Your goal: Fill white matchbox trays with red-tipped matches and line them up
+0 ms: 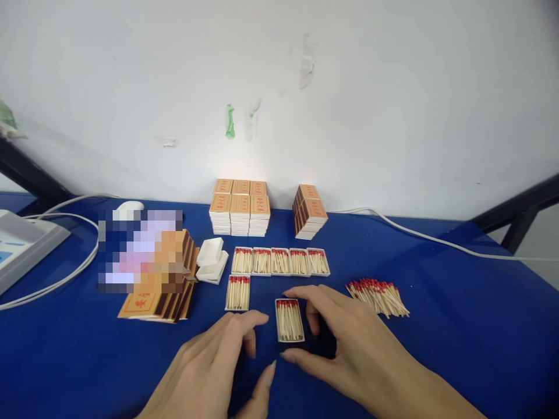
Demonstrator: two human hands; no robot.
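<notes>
A white matchbox tray [289,320] full of red-headed matches lies on the blue table, between my two hands. Around its right side curves my right hand [345,331], thumb and fingers apart near the tray's far and near ends; I cannot tell whether they touch it. My left hand [218,361] is to the left of the tray, its thumb and forefinger spread with nothing between them. Just beyond it sits another filled tray [238,293]. Behind that runs a row of several filled trays [280,262]. Loose matches [379,297] lie in a heap right of my right hand.
Flat matchbox sleeves [148,297] lie fanned at the left, beside empty white trays [212,260]. Stacked matchboxes [240,206] and a smaller stack [310,209] stand against the wall. A white cable [419,233] crosses the back right; a white device [26,244] is far left.
</notes>
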